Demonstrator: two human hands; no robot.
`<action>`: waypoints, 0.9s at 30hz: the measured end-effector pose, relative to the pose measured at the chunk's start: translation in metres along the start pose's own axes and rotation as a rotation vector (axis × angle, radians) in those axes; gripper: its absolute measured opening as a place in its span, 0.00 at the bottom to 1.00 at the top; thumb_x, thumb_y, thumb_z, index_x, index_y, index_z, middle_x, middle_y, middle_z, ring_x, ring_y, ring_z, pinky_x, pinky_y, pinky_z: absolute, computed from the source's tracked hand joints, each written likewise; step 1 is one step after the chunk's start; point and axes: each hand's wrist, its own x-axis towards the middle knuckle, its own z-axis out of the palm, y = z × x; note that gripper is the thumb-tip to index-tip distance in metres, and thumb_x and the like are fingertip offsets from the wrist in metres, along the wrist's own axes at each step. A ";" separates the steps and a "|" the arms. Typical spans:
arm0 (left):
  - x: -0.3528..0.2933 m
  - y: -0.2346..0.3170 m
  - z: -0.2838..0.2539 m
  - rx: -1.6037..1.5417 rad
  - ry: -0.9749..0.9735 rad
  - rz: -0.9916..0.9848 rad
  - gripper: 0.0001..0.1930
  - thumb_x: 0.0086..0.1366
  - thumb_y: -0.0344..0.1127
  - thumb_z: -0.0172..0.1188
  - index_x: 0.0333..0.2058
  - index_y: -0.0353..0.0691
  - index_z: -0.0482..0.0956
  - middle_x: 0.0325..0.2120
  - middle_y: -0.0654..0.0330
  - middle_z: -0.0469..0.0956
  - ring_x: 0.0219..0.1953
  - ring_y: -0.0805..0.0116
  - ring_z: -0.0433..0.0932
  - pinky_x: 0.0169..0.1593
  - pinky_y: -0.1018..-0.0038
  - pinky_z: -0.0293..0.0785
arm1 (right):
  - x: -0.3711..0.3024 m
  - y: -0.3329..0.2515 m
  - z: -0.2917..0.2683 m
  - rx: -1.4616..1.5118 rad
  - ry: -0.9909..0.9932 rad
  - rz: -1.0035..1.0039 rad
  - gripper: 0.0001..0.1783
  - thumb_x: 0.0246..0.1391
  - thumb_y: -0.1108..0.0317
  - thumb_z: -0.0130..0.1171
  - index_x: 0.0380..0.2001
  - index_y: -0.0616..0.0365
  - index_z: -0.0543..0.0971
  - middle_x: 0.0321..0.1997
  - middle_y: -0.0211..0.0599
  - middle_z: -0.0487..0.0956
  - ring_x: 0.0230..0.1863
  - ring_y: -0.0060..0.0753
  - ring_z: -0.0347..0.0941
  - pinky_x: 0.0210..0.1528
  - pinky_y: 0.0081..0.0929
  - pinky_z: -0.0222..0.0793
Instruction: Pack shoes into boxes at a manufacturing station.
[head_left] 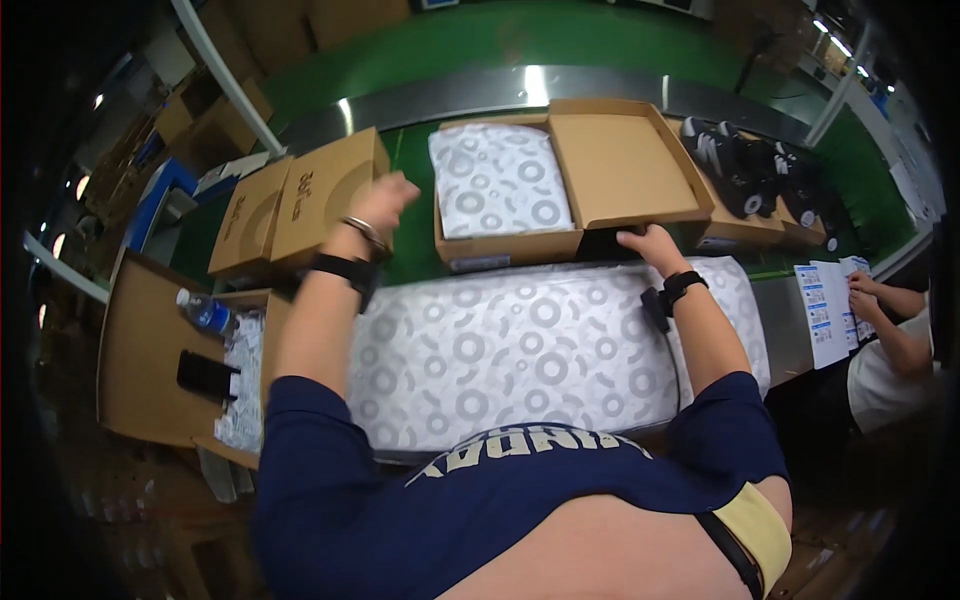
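Note:
An open brown shoebox (507, 249) stands on the line in front of me, holding white patterned wrapping paper (500, 180). Its hinged lid (630, 165) lies folded back to the right. My right hand (652, 248) is at the lid's front edge, thumb out to the left and the other fingers bent against the cardboard, partly hidden. My left hand (385, 200) is raised beside a closed shoebox (325, 195), left of the open one; its fingers are blurred. I cannot tell whether it touches that box. Below both arms lies a stack of patterned wrapping paper (510, 350).
Another closed shoebox (250, 220) stands at the left. A carton (150, 350) nearer me holds a water bottle (205, 312), a black phone-like object (207, 375) and small white packets (243, 385). Black shoes (735, 170) sit at the right, near a person's hands (865, 295) with label sheets (825, 310).

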 end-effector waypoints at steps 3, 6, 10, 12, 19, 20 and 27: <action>0.003 0.006 0.107 -0.552 0.306 -0.454 0.38 0.56 0.56 0.49 0.57 0.36 0.51 0.54 0.47 0.58 0.57 0.53 0.57 0.56 0.58 0.55 | 0.011 -0.029 0.008 0.959 0.082 -0.144 0.39 0.47 0.39 0.50 0.55 0.55 0.61 0.58 0.38 0.60 0.55 0.39 0.58 0.52 0.39 0.53; -0.002 -0.014 0.159 -1.368 -0.251 -0.240 0.48 0.53 0.63 0.49 0.60 0.41 0.32 0.59 0.43 0.39 0.58 0.38 0.47 0.55 0.46 0.51 | 0.025 -0.070 0.023 0.651 -0.132 -0.337 0.35 0.52 0.39 0.38 0.51 0.59 0.67 0.63 0.41 0.51 0.61 0.41 0.50 0.61 0.31 0.40; -0.017 0.041 0.190 -1.243 -0.297 -0.586 0.50 0.52 0.62 0.50 0.59 0.42 0.27 0.57 0.35 0.32 0.58 0.33 0.43 0.55 0.43 0.48 | 0.054 -0.047 0.054 0.519 0.270 -0.099 0.43 0.38 0.66 0.62 0.56 0.58 0.53 0.51 0.44 0.65 0.51 0.44 0.63 0.50 0.36 0.62; 0.010 0.020 0.173 -1.120 0.043 -0.552 0.51 0.49 0.60 0.56 0.60 0.47 0.30 0.57 0.39 0.36 0.59 0.37 0.42 0.54 0.42 0.47 | 0.059 -0.041 0.046 0.727 0.278 -0.038 0.45 0.37 0.70 0.63 0.58 0.53 0.49 0.51 0.42 0.64 0.49 0.43 0.64 0.47 0.38 0.65; 0.057 -0.069 0.080 -0.415 0.252 -0.103 0.34 0.53 0.49 0.58 0.55 0.41 0.56 0.49 0.54 0.65 0.48 0.64 0.66 0.49 0.67 0.63 | 0.057 -0.024 0.035 0.829 -0.254 0.191 0.43 0.38 0.68 0.64 0.56 0.43 0.52 0.36 0.36 0.72 0.37 0.34 0.70 0.37 0.32 0.68; 0.054 -0.059 0.094 -0.457 0.254 -0.106 0.31 0.54 0.47 0.57 0.53 0.39 0.59 0.45 0.56 0.69 0.45 0.66 0.68 0.46 0.71 0.65 | 0.063 -0.005 0.038 0.651 -0.080 0.082 0.40 0.37 0.67 0.64 0.55 0.50 0.56 0.34 0.38 0.73 0.37 0.37 0.71 0.38 0.31 0.68; 0.057 -0.120 0.048 -0.082 0.465 -0.083 0.36 0.51 0.52 0.58 0.50 0.28 0.61 0.45 0.47 0.68 0.47 0.60 0.67 0.49 0.71 0.63 | 0.033 -0.058 0.101 0.146 0.483 -0.032 0.35 0.35 0.64 0.65 0.49 0.63 0.65 0.38 0.45 0.72 0.43 0.44 0.69 0.48 0.29 0.64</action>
